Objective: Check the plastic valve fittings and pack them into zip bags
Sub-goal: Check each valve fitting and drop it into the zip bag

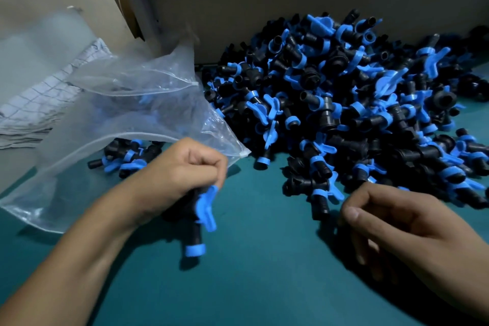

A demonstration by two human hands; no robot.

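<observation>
Your left hand (pixel 182 172) has its grip closed around a black and blue valve fitting (pixel 197 219) and also pinches the edge of the clear zip bag (pixel 127 114). Its long axis runs nearly vertical in the view, with the blue-capped end pointing toward you, below the grip. Your right hand (pixel 404 222) holds nothing, fingers loosely curled, just beside the big pile of fittings (pixel 344 103) on the green table (pixel 264 272).

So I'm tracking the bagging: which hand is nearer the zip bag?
Left. The left hand grips the zip bag by its edge, along with a valve fitting; the right hand hangs apart, by the pile.
</observation>
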